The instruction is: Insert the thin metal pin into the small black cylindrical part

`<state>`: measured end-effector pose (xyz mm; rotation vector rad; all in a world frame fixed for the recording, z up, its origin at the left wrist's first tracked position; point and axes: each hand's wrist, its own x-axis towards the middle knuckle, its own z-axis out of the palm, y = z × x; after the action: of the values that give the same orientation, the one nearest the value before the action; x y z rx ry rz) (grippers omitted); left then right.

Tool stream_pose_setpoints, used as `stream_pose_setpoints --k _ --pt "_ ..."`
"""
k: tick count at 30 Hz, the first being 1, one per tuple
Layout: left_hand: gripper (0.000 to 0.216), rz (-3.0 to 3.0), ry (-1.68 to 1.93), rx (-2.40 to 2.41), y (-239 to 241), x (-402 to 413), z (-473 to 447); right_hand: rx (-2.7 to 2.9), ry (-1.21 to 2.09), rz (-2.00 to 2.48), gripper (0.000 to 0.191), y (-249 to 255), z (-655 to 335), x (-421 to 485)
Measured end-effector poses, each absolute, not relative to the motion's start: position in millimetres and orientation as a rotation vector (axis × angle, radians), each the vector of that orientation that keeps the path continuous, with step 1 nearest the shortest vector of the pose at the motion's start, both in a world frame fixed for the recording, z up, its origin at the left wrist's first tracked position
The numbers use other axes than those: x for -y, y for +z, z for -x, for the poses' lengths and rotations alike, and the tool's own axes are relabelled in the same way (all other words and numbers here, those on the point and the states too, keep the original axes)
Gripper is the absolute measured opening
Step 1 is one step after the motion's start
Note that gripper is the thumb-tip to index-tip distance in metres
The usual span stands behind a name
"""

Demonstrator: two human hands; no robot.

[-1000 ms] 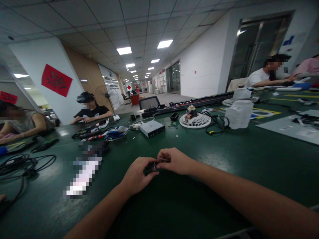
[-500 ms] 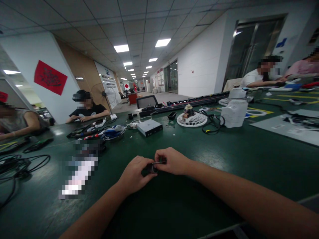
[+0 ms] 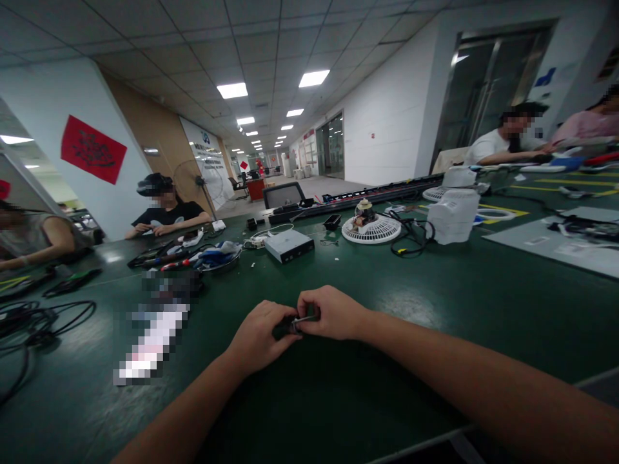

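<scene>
Close together over the green table (image 3: pixel 348 393), my two hands meet at small parts. My left hand (image 3: pixel 261 332) is closed, thumb and fingers pinching a small dark part (image 3: pixel 283 328) whose kind I cannot make out. From the other side my right hand (image 3: pixel 333 314) pinches a thin, flat, greyish piece (image 3: pixel 305 318) that touches or lies against the dark part. Fingers hide much of both. Beyond my hands is a silver-topped optical disc drive (image 3: pixel 289 246).
A white fan grille with a motor (image 3: pixel 370 222), a white housing (image 3: pixel 452 216) and black cables (image 3: pixel 413 235) lie at the back. Left are a tray of tools (image 3: pixel 217 256), a pixelated bright object (image 3: pixel 155 345) and coiled cables (image 3: pixel 43 328). Other people sit around the table.
The thin piece between my hands has tilted slightly, and my fingertips have shifted a little. The whole view has moved slightly. Both hands keep their grip.
</scene>
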<state>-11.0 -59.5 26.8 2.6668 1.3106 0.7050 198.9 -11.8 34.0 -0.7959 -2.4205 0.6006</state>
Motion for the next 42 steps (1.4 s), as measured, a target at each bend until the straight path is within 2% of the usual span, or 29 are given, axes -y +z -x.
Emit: stream_pose_setpoints --k 4,11,18,29,34,42 --pt "0.028 -2.674 0.745 -1.318 26 58 12 2.394 0.559 0.793 0.013 35 -198 14" --pt "0.030 -2.659 0.840 -1.316 21 56 13 2.274 0.794 0.826 0.018 32 -198 8" --pt "0.032 -2.568 0.893 -1.334 22 56 12 2.309 0.918 0.711 0.015 31 -201 3" --pt "0.030 -2.659 0.769 -1.295 22 57 13 2.361 0.756 0.841 0.015 32 -198 9" --pt "0.031 -2.578 0.770 -1.464 22 54 10 2.399 0.745 0.908 0.024 35 -200 8" --pt "0.026 -2.378 0.835 -1.726 24 51 12 2.495 0.424 0.965 0.011 35 -207 -1"
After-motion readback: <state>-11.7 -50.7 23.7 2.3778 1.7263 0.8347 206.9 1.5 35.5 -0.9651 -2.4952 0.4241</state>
